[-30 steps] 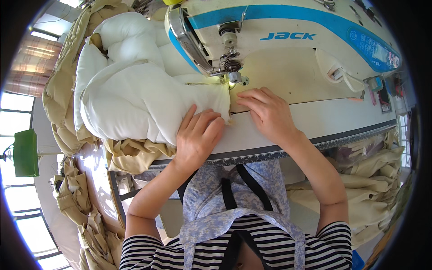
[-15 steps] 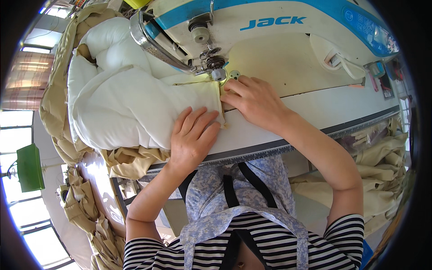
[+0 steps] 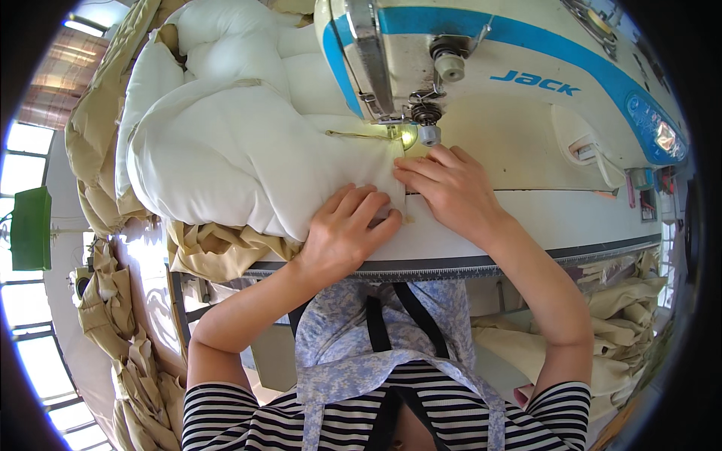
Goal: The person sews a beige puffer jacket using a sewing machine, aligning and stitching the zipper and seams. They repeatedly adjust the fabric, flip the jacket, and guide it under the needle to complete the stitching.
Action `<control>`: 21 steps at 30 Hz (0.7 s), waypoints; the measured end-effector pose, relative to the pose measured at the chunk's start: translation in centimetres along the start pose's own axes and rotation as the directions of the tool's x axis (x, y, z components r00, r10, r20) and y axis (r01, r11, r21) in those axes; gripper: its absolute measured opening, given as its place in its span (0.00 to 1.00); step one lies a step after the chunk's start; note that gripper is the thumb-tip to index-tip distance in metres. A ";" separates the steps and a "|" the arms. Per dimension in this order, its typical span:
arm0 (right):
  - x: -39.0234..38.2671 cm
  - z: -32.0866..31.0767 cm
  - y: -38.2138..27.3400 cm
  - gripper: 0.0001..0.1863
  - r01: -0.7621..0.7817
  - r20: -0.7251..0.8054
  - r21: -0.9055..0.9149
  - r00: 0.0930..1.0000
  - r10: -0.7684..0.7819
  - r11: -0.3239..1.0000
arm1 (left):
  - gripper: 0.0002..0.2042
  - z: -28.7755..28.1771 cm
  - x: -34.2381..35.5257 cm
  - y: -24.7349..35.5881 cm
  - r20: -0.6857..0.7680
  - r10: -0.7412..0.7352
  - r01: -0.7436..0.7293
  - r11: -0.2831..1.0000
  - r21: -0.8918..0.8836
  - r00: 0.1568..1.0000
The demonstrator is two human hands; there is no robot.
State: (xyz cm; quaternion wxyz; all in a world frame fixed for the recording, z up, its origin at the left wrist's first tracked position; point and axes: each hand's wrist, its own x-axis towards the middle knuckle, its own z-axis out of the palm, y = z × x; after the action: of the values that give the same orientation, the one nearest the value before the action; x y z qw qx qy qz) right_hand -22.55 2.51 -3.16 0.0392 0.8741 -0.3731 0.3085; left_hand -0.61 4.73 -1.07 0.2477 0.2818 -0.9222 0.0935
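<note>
A thick white padded fabric piece (image 3: 218, 154) lies folded and puffy on the sewing table, its right edge under the needle area of a white and blue sewing machine (image 3: 519, 52). My left hand (image 3: 347, 229) bends its fingers into the fabric near its front corner, thumb drawn in toward the index finger. My right hand (image 3: 455, 188) pinches the fabric's right edge just below the presser foot area. A beige strip (image 3: 359, 135) runs along the seam toward the needle, where a small lamp glows. The fingertips of both hands are partly hidden.
A ruler strip (image 3: 451, 269) lines the table's front edge. Beige fabric (image 3: 226, 252) bunches under the white piece, with more beige cloth (image 3: 609, 331) heaped below at the right and piled (image 3: 113, 316) at the left. A green box-shaped object (image 3: 31, 229) stands out at far left.
The view has shifted, so the machine appears farther right. My left fingers, spread flat before, are now bent into the fabric. My right hand stays at the fabric's right edge.
</note>
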 end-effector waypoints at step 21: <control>1.2 0.8 0.5 0.09 0.029 -0.028 0.038 0.999 -0.028 0.999 | 0.10 2.8 1.5 -3.4 -0.135 -0.082 0.070 0.993 -0.092 0.987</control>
State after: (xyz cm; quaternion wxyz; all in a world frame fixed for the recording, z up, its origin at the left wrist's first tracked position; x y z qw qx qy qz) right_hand -21.85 1.19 -3.19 0.0318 0.8757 -0.3540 0.3269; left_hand -0.89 0.38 -2.62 0.3264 0.2987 -0.8946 0.0630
